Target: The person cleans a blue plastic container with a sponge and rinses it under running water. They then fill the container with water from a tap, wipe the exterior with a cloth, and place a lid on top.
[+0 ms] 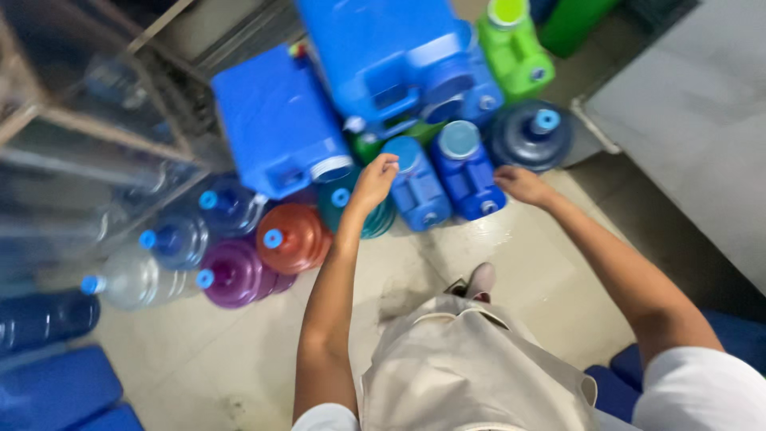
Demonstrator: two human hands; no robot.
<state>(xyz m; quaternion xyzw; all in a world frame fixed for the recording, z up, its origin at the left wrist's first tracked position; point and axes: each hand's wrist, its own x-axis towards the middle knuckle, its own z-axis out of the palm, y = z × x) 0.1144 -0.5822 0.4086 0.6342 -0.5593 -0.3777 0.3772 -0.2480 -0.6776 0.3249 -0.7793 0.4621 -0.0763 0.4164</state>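
My left hand (373,180) reaches forward with curled, slightly parted fingers, holding nothing, just left of a blue slim water container (416,187) standing on the floor. My right hand (520,183) hovers beside a second blue slim container (465,169), its fingers loosely bent and empty, close to that container's lower right corner. A teal round jug (363,209) lies partly hidden under my left wrist. Whether either hand touches a container cannot be told.
Large blue rectangular jugs (275,120) are stacked behind, with a green one (515,49) and a dark round bottle (531,136). Orange (291,238), purple (235,274) and clear round bottles (136,278) lie at the left near a metal rack (88,128). A grey counter (694,120) runs along the right.
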